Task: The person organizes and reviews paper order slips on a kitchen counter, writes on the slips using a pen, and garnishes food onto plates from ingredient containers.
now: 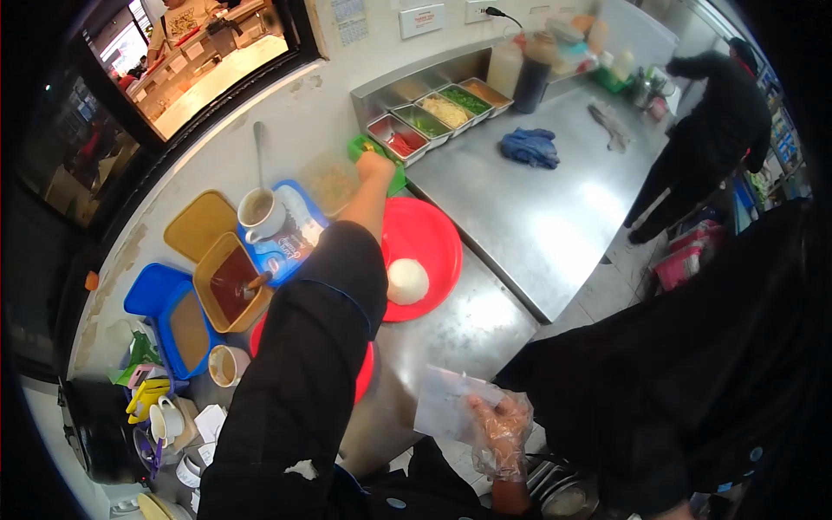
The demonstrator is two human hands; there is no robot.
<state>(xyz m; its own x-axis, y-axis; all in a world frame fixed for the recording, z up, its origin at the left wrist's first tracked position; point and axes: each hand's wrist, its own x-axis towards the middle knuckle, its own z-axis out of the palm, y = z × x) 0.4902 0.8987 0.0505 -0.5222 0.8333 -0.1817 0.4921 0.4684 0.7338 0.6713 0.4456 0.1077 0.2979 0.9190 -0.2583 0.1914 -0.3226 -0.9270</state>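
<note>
My left hand point(375, 165), bare, reaches across the counter with its fingers curled at the green lid point(396, 180) of a clear food container point(332, 185). Its fingertips are partly hidden. Low in view, my right hand point(501, 426) wears a clear plastic glove and grips a thin whitish sheet point(444, 404); whether that is paper or plastic I cannot tell. Under my left forearm sits a red bowl point(445, 251) with a round white mound point(407, 282), perhaps dough, in it. A second red bowl point(364, 374) is mostly covered by my sleeve.
Metal pans point(446, 111) of chopped ingredients line the wall, with sauce bottles point(535, 73) beyond. A blue cloth point(529, 147) lies on the steel counter. At left are a tub of brown sauce point(227, 286), a blue tub point(186, 334) and mugs. A person point(715, 113) stands at far right.
</note>
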